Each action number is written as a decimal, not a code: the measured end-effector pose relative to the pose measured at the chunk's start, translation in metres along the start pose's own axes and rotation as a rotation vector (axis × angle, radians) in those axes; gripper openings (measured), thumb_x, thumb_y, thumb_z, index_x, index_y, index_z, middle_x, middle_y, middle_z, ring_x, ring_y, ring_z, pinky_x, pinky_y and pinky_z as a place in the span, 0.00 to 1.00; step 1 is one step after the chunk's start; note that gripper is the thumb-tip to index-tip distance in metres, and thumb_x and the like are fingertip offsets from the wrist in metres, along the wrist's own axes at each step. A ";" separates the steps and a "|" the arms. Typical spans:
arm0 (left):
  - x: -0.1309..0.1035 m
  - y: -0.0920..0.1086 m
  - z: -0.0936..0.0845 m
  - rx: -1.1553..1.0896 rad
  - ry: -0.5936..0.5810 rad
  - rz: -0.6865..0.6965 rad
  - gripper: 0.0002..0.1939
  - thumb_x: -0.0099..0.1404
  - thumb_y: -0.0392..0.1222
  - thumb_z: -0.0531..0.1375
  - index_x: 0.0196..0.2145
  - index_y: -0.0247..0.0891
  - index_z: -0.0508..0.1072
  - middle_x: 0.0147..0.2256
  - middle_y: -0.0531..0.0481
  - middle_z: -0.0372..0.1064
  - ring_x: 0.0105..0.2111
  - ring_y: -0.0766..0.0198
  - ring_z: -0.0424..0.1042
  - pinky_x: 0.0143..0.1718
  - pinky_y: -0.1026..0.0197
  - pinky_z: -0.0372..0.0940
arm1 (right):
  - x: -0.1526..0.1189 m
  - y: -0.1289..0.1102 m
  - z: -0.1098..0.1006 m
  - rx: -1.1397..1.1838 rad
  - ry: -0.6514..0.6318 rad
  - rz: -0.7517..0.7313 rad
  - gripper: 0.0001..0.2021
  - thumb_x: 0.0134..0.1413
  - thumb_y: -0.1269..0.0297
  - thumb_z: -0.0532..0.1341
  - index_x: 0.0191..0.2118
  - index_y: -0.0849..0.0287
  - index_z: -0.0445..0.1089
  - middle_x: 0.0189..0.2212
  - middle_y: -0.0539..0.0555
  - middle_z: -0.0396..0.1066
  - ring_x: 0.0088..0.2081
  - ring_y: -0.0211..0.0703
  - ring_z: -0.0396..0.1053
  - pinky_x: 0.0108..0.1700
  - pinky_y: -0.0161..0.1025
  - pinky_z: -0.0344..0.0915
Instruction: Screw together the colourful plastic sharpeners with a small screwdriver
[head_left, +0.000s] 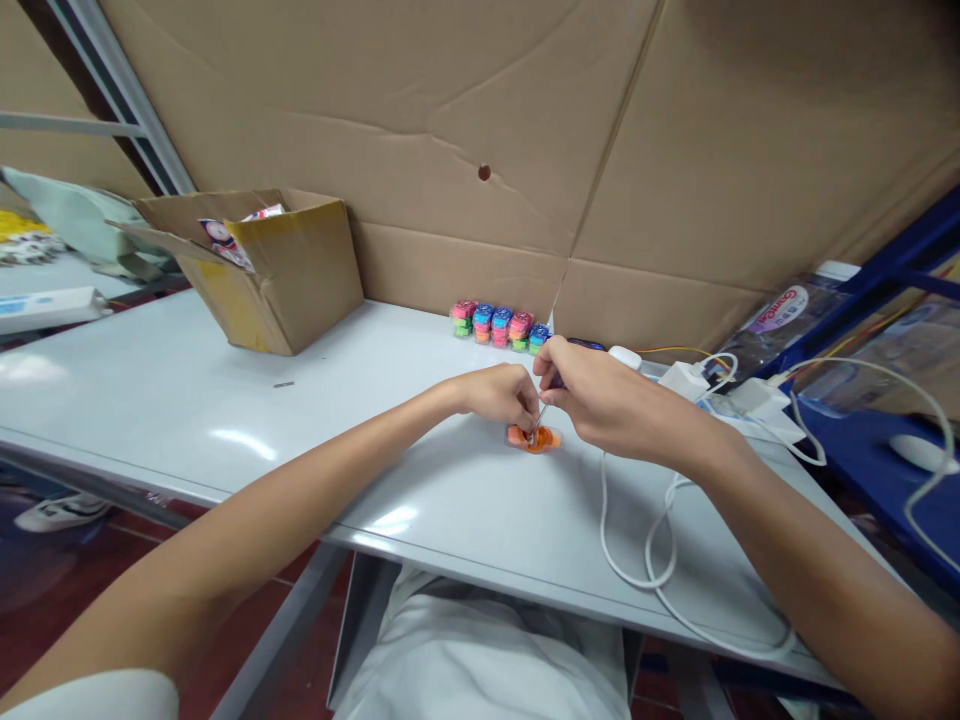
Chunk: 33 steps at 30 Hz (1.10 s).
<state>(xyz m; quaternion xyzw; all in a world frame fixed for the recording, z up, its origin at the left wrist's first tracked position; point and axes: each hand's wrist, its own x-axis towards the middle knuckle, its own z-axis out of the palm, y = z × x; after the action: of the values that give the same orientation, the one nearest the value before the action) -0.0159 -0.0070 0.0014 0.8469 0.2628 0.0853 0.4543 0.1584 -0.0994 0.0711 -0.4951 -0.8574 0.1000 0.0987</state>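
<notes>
1. Right hand (592, 398): its grip is closed on a thin metal tool (541, 416), which slants down to the orange piece.
2. Left hand (496, 392): its fingers are bent and drawn together at the upper left edge of the orange piece; whether they pinch any part of it, I cannot tell.
3. White cloth (487, 655) covers the person's lap, below the front edge of the surface (442, 485).
4. A white cable (651, 584) loops across the surface, below the right forearm.
5. The orange piece (543, 440) lies on the surface beneath both hands, the tip of the tool at its middle. Its finer parts are too small to tell.
6. A small grey strip (283, 384) lies well to the left of the hands.
7. To the right, white plugs (759, 398) sit near a clear bottle (776, 315) with a pink and white label.
8. Beyond the hands, small blocks (501, 326) in pink, blue, green and orange stand in a row near the cardboard wall (420, 90).
9. An open cardboard box (311, 275) stands at the far left, with printed packets (225, 243) inside.
</notes>
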 end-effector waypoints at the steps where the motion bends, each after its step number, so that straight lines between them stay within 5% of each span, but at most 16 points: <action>1: 0.000 0.000 0.000 0.000 0.001 -0.003 0.04 0.52 0.32 0.61 0.26 0.34 0.77 0.24 0.50 0.77 0.29 0.62 0.76 0.31 0.65 0.65 | 0.001 0.000 0.001 -0.019 -0.001 0.006 0.08 0.58 0.73 0.56 0.42 0.55 0.59 0.35 0.52 0.69 0.33 0.42 0.65 0.31 0.36 0.56; 9: 0.001 0.001 0.000 0.033 0.018 -0.033 0.05 0.51 0.31 0.61 0.26 0.34 0.77 0.24 0.51 0.78 0.30 0.62 0.77 0.31 0.65 0.65 | 0.004 -0.008 -0.005 -0.122 -0.007 -0.052 0.06 0.63 0.71 0.53 0.35 0.58 0.65 0.35 0.55 0.72 0.34 0.42 0.65 0.34 0.38 0.55; 15: -0.002 0.007 -0.002 0.052 -0.014 -0.070 0.08 0.56 0.34 0.62 0.32 0.34 0.82 0.24 0.50 0.79 0.29 0.62 0.77 0.33 0.65 0.66 | 0.000 0.023 -0.038 0.017 0.120 -0.023 0.08 0.62 0.67 0.55 0.43 0.59 0.69 0.31 0.51 0.75 0.31 0.40 0.69 0.34 0.36 0.59; 19: -0.001 0.008 -0.003 0.053 -0.034 -0.075 0.08 0.58 0.34 0.61 0.33 0.34 0.81 0.25 0.51 0.79 0.29 0.63 0.77 0.35 0.65 0.67 | 0.001 0.050 -0.048 -0.048 -0.021 0.125 0.08 0.61 0.66 0.53 0.41 0.57 0.69 0.30 0.52 0.74 0.30 0.41 0.68 0.32 0.36 0.59; 24: 0.000 0.008 -0.003 0.065 -0.043 -0.083 0.08 0.59 0.34 0.61 0.34 0.34 0.82 0.26 0.50 0.80 0.30 0.63 0.78 0.35 0.66 0.67 | 0.011 0.069 -0.031 -0.115 -0.355 0.256 0.10 0.56 0.69 0.53 0.37 0.57 0.71 0.34 0.53 0.75 0.30 0.40 0.68 0.31 0.36 0.59; 33: -0.003 0.014 -0.003 0.095 -0.048 -0.095 0.09 0.60 0.34 0.61 0.35 0.34 0.81 0.27 0.50 0.80 0.31 0.64 0.77 0.33 0.67 0.65 | 0.031 0.085 -0.004 -0.187 -0.460 0.279 0.10 0.43 0.70 0.62 0.36 0.58 0.72 0.34 0.53 0.73 0.33 0.43 0.66 0.31 0.36 0.56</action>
<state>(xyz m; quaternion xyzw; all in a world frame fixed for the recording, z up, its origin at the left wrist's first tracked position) -0.0142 -0.0125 0.0143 0.8557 0.2956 0.0306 0.4235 0.2149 -0.0306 0.0541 -0.5797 -0.7863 0.1425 -0.1592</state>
